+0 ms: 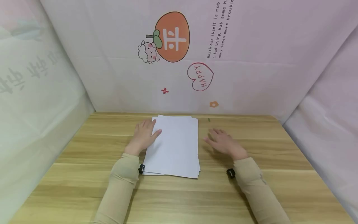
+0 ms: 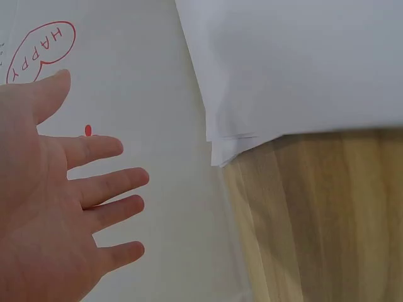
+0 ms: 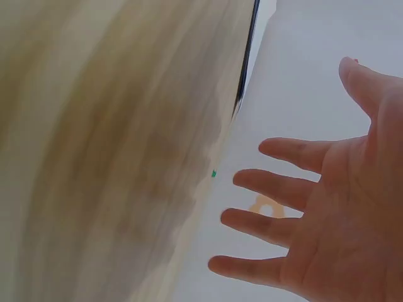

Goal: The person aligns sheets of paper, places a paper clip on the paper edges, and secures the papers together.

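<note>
A stack of white paper sheets [image 1: 174,146] lies on the wooden table, its edges slightly uneven at the corners. My left hand [image 1: 144,136] is at the stack's left edge, its thumb and fingertips overlapping the paper in the head view. In the left wrist view the fingers of that left hand [image 2: 56,182] are spread and straight, and the sheets [image 2: 302,69] show a ragged corner. To the right of the stack, apart from it, my right hand [image 1: 223,143] hovers over the table with nothing in it. Its fingers [image 3: 271,185] are extended and spread in the right wrist view.
The wooden table [image 1: 167,199] meets a white printed cloth backdrop [image 1: 126,84] at its far edge, with cloth on both sides too. A small green mark [image 1: 209,119] lies near the back edge. Black wrist cameras [image 1: 231,173] sit by both sleeves.
</note>
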The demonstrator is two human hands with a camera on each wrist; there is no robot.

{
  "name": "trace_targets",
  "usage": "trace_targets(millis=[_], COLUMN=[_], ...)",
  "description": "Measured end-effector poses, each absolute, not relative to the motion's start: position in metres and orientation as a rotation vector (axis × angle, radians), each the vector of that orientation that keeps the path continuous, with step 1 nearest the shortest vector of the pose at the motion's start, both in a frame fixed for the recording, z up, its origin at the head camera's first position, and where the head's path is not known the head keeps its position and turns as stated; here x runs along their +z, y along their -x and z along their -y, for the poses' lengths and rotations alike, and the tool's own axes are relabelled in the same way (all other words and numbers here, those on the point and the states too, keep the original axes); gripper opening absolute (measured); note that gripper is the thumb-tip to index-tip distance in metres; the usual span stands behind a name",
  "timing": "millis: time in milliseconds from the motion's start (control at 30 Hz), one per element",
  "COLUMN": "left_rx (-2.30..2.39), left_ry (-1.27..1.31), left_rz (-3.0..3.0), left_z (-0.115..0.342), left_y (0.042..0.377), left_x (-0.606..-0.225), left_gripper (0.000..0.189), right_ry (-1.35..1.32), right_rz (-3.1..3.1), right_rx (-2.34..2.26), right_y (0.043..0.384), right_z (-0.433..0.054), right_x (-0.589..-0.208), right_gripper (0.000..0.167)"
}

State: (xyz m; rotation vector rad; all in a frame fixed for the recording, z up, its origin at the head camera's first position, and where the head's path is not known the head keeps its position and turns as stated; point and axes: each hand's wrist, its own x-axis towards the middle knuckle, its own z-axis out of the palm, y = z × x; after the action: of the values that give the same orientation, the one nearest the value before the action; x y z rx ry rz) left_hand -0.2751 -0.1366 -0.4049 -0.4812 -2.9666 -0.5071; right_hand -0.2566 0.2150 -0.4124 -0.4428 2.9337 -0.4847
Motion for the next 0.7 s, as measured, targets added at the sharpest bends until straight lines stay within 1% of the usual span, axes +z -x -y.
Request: trace_targets(millis=[200, 500, 700], left_rx=[-0.534, -0.542, -0.499], left_ry=[0.481, 0.425, 0.398], left_rz=[2.983, 3.157, 3.219], left_z=[0.139, 0.138, 0.136], left_y=[0.276, 0.273, 0.274], left_x=[-0.405, -0.405, -0.407], left_gripper=[0.065, 0.073, 0.074], right_ry=[0.451, 0.479, 0.531], right_rz=[-2.845, -2.826, -2.832], right_rx=[-0.538, -0.494, -0.521], right_y=[0.261, 0.267, 0.271], right_z=[-0.206, -0.197, -0.190], right_x=[-0.407, -0.407, -0.412], right_gripper=[0.073, 0.073, 0.070])
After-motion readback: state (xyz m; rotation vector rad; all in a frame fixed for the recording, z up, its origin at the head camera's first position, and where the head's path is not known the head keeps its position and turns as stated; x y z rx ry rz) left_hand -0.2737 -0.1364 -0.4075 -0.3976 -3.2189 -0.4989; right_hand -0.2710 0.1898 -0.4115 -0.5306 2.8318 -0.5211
